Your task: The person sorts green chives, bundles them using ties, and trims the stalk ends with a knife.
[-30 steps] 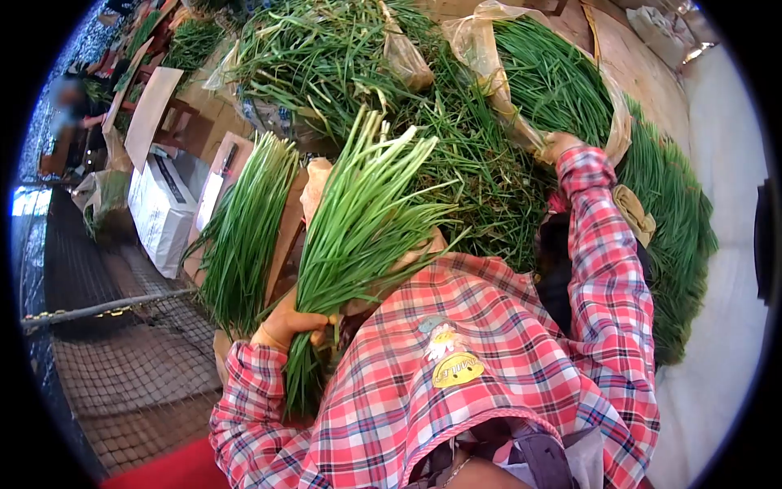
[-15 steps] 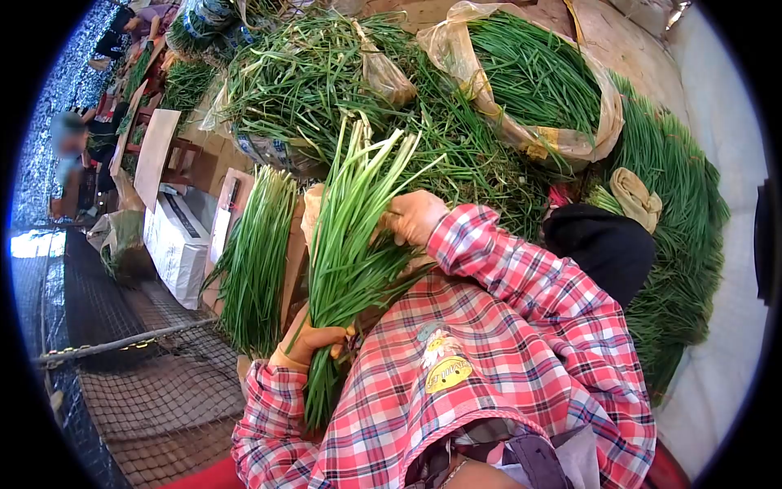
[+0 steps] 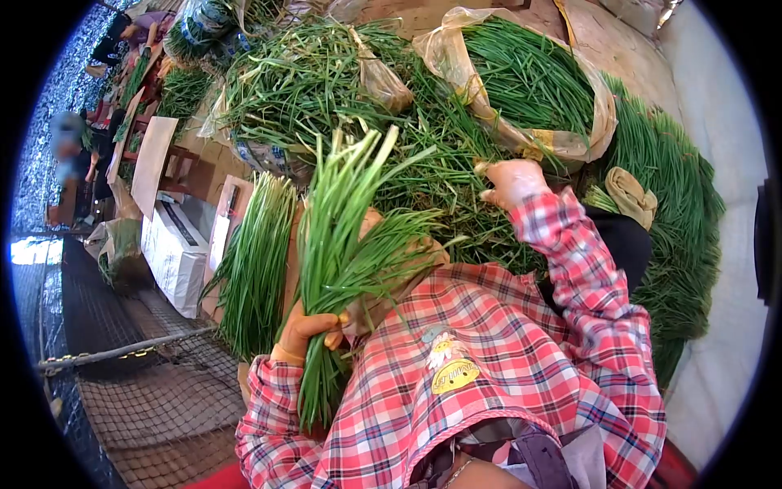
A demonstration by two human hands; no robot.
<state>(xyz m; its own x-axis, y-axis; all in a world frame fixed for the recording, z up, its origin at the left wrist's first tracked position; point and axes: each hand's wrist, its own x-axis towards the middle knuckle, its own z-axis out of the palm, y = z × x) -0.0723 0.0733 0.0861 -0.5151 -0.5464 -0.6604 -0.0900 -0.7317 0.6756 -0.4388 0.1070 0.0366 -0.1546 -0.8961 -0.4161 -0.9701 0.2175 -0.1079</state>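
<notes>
My left hand (image 3: 311,332) is closed around the lower part of a bunch of garlic chives (image 3: 334,244). The pale ends point up and away from me, and some leaves fan out to the right. Out to the right, my right hand (image 3: 515,182) is over loose, tangled chive leaves (image 3: 432,175). Its thumb and forefinger are apart, and I see nothing held between them. A neatly lined-up bundle of chives (image 3: 254,261) lies to the left of my held bunch, on a board.
An open plastic bag of chives (image 3: 529,81) stands at the back right. Stacked chives (image 3: 676,212) line the right side, with a tan cloth (image 3: 631,198) nearby. A knife (image 3: 232,200), a white box (image 3: 173,253) and netting (image 3: 163,399) are left. Other people sit far left.
My right hand has moved from the held bunch to the right, over the loose leaves. The bunch stays in my left hand, its leaves now spread more to the right.
</notes>
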